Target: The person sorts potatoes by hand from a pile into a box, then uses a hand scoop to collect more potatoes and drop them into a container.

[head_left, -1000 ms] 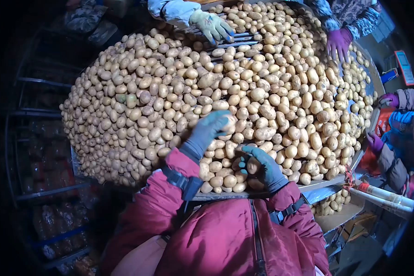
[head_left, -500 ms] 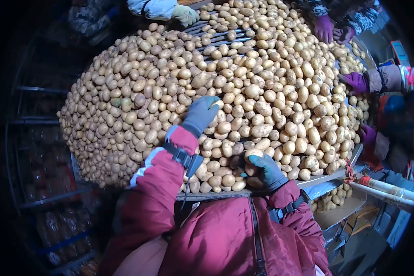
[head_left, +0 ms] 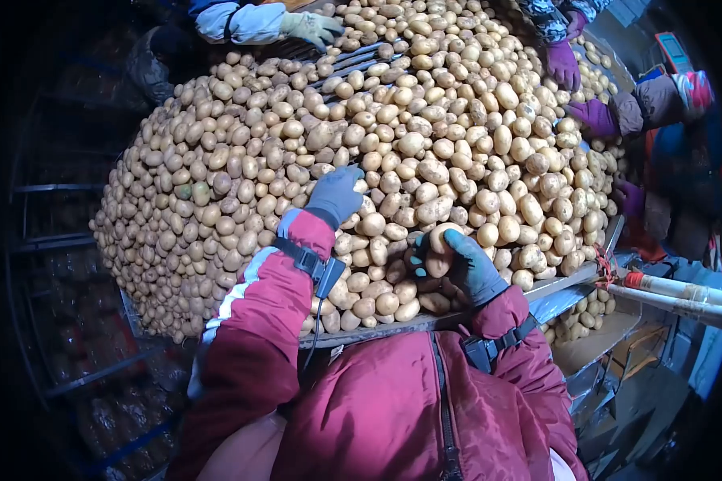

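Note:
A large heap of potatoes [head_left: 241, 172] covers the table before me. My right hand [head_left: 472, 268], in a teal and dark glove, is closed around potatoes [head_left: 439, 240] just above the heap near the table's front edge. Its thumb lies over their right side, and dark fingertips show on the left. My left hand [head_left: 335, 195], in a grey-blue glove, reaches into the middle of the heap. Its fingers are curled together, with a potato [head_left: 361, 186] partly showing at the fingertips; the palm side is hidden.
A co-worker's pale glove [head_left: 313, 28] rests by a slatted metal section [head_left: 357, 64] at the back. Other people's purple gloves [head_left: 592, 117] are along the right side. White pipes [head_left: 674, 295] jut out at the right, above more potatoes [head_left: 590, 313]. Dark metal racks [head_left: 64, 188] stand left.
My right hand has lifted slightly from the front edge and now grips potatoes. My left hand has shifted a little left with the view. A purple glove on the right has moved farther over the heap.

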{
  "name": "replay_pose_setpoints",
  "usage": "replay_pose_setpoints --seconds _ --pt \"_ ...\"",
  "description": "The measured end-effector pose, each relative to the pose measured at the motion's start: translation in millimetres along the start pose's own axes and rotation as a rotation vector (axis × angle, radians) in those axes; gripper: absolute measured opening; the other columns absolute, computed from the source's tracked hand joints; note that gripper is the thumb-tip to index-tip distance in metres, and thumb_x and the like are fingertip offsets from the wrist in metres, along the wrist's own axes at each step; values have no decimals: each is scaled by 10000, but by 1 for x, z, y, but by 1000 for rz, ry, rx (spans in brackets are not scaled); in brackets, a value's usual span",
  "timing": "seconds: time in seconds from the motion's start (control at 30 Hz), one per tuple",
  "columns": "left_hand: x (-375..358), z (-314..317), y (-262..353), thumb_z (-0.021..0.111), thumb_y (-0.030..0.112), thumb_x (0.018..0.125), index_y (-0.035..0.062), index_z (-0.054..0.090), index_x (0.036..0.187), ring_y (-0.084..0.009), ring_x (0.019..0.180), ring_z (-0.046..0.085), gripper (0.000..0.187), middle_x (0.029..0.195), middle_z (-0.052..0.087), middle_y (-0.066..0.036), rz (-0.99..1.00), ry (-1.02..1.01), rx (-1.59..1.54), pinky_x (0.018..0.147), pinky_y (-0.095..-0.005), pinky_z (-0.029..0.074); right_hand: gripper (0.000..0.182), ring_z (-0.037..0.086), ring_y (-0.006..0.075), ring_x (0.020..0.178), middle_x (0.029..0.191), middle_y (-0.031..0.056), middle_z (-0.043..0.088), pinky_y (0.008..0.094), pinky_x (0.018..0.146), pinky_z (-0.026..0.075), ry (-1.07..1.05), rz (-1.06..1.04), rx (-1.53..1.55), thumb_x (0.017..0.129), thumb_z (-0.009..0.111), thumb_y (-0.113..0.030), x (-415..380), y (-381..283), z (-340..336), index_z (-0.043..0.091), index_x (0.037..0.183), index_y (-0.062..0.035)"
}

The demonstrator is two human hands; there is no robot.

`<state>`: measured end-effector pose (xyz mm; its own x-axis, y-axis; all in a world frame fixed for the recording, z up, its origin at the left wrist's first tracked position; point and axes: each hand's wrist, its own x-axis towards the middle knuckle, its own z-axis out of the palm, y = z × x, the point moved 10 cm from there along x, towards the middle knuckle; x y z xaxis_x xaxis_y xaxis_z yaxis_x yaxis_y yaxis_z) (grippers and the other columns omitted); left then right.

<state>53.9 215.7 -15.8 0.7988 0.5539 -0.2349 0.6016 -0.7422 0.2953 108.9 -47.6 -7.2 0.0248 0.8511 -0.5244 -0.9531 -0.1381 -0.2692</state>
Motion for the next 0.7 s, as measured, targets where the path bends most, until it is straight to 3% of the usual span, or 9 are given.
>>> replay_pose_setpoints --seconds 0.13,0.2,0.3,0.4,0.43,0.47,0.53,0.57,0.7 --pt "2 -4 -6 682 252 798 78 670 1146 -404 1058 654 390 1127 678 -212 -103 -138 -40 937 -485 519 400 643 263 994 1086 106 664 443 878 543 -27 -64 -30 930 663 -369 1 0 4 635 1166 -47" --pt "-1 -17 -10 692 257 821 55 678 1166 -332 1004 696 400 1038 717 -180 -94 -115 -133 889 -433 550 399 644 266 986 1077 113 665 436 856 551 -63 -34 -5 925 675 -347 -4 4 13 632 1160 -28" --pt "-19 -20 -13 671 224 896 41 663 1266 -124 948 672 412 1035 703 -55 -239 -168 -840 782 -278 565 407 633 275 1019 1132 129 650 442 893 538 -70 -42 45 937 660 -331 -4 13 5 622 1190 -15" --pt "-51 -13 9 631 94 899 -20 620 1302 -158 1043 668 419 1165 674 -95 -337 -232 -1510 909 -285 563 481 611 274 1089 1226 132 625 443 941 519 -103 -43 36 958 626 -352 -6 10 21 585 1293 -9" --pt "-63 -16 16 575 11 931 -14 576 1358 -155 1090 651 429 1231 650 -96 -334 -272 -1492 977 -291 542 534 594 273 1144 1291 133 607 442 969 507 -115 -26 17 969 605 -365 -6 8 29 554 1357 -2" --pt "-67 -25 42 536 -18 959 -13 575 1361 -164 1136 639 404 1251 648 -86 -4 -293 -1459 995 -305 532 534 594 273 1144 1291 133 607 442 969 507 -110 -33 13 969 605 -365 1 9 26 554 1357 -2" --pt "-86 -15 47 505 -38 976 -6 561 1372 -169 1167 627 401 1275 645 -83 -148 -263 -1368 1021 -322 519 626 548 268 1245 1398 127 559 430 1003 492 -244 -75 25 986 569 -390 11 12 34 469 1451 18" --pt "-98 -9 53 523 -5 978 -8 544 1381 -175 1189 621 403 1284 645 -93 -227 -314 -1498 1045 -336 507 683 594 296 1061 1290 145 596 431 929 528 -190 -84 -2 956 607 -445 10 14 34 452 1455 -6" --pt "-118 -2 88 579 135 982 -17 532 1406 -206 1163 636 453 1282 643 -112 -214 -528 -1657 1012 -329 516 698 638 319 1064 1340 169 581 447 825 580 -125 -48 -31 961 589 -454 6 24 29 436 1482 -15"
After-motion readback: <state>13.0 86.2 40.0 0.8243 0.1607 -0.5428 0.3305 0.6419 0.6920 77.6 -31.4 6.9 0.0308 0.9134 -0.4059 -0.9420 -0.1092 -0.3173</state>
